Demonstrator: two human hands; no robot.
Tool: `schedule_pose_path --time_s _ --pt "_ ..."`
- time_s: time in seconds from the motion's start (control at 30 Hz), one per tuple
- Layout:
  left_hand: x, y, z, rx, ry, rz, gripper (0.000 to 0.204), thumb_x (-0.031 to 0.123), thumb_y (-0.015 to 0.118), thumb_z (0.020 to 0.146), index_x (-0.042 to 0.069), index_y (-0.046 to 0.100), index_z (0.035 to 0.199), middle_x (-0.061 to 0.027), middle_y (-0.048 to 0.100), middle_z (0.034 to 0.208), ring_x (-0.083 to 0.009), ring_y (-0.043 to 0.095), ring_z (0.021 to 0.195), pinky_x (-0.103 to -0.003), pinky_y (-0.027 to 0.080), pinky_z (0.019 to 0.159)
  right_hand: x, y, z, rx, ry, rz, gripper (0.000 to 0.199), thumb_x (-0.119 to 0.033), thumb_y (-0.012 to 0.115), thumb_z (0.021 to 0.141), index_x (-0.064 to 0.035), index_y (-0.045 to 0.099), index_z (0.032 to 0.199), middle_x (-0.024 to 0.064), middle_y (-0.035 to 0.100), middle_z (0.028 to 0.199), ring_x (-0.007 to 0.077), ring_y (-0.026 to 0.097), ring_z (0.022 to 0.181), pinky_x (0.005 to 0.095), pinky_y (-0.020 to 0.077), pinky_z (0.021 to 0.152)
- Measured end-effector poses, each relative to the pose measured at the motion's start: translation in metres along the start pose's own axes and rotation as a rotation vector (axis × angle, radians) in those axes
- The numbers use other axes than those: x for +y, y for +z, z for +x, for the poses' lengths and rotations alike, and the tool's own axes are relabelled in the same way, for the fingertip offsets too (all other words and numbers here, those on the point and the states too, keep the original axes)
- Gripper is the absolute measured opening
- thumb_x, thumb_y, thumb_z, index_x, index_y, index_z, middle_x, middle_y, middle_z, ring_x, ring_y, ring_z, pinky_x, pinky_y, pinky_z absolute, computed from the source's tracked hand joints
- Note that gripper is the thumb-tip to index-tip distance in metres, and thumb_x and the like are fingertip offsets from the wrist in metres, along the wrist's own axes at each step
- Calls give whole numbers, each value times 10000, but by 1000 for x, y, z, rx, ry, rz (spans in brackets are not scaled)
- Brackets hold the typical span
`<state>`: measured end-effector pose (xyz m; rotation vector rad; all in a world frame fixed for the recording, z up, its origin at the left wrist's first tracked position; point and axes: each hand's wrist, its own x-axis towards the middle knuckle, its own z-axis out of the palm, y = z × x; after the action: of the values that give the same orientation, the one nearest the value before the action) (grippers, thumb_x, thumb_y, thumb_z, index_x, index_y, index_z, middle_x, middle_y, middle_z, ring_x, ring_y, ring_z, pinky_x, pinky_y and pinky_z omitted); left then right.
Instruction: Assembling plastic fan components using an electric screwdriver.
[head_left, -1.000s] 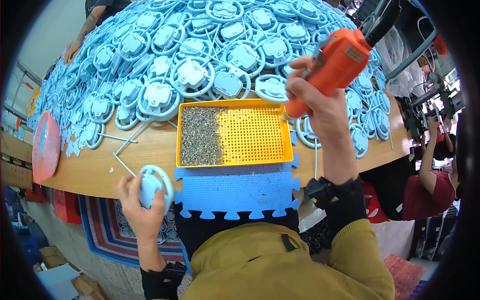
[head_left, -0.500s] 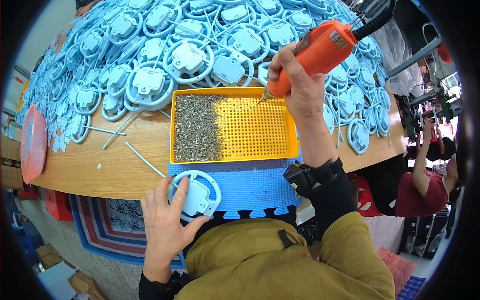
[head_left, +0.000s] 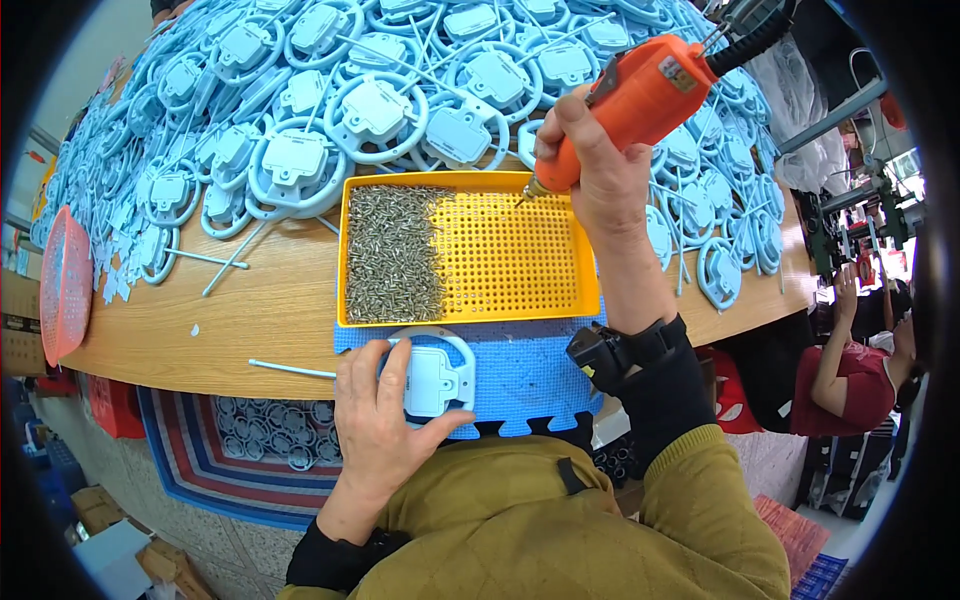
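My right hand (head_left: 590,165) grips an orange electric screwdriver (head_left: 640,95), its tip touching the far right corner of a yellow perforated tray (head_left: 520,260). A heap of small silver screws (head_left: 392,252) fills the tray's left part. My left hand (head_left: 380,420) presses a light blue ring-shaped plastic part (head_left: 435,380) flat on a blue foam mat (head_left: 530,375) at the table's near edge. A black wrist device (head_left: 610,350) sits on my right forearm.
A large pile of the same light blue ring parts (head_left: 400,80) covers the far half of the wooden table (head_left: 230,320). Loose white plastic sticks (head_left: 290,370) lie nearby. A red basket (head_left: 65,280) stands far left. Another person in red (head_left: 850,370) works at the right.
My left hand slid the blue part from the table's left onto the foam mat and holds it flat. My right hand lowered the screwdriver so its tip reaches the tray.
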<state>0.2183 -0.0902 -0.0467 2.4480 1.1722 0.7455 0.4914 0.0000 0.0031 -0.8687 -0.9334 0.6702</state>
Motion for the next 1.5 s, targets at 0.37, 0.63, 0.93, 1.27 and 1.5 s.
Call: schedule_pose_path --time_s 0.37,0.63,0.93,1.27,1.5 --pt "5 5 9 -11 -21 -1 682 404 837 588 41 556 1093 -161 488 1198 -341 455 1074 -452 350 911 -58 28 -38 -233 -91 175 373 -343 679 883 -19 532 993 90 595 764 156 587 622 289 488 562" --pt "3 5 7 -4 -33 13 709 439 843 577 56 541 1091 -137 500 1165 -323 464 1075 -452 348 911 -61 59 -106 -458 168 -55 579 -575 668 819 -62 461 989 89 549 748 162 541 585 304 489 560" --pt "1 7 4 39 -14 3 686 425 839 580 57 538 1076 -130 500 1147 -321 468 1071 -453 350 896 -63 61 -111 -465 157 -95 557 -546 694 813 -66 461 971 88 545 704 182 531 569 309 473 545" --pt "-2 9 5 11 -18 -8 676 410 851 567 48 549 1051 -137 490 1156 -308 449 1081 -445 335 897 -46 62 -118 -472 157 -75 517 -467 751 794 -54 480 947 89 562 686 181 533 548 303 455 508" --pt "-13 -23 -18 -1 -135 28 708 364 851 561 65 550 1128 -165 493 1217 -345 460 1117 -449 339 958 -80 48 -99 -416 169 -107 591 -602 646 817 -54 480 963 64 546 677 169 547 553 292 457 476"
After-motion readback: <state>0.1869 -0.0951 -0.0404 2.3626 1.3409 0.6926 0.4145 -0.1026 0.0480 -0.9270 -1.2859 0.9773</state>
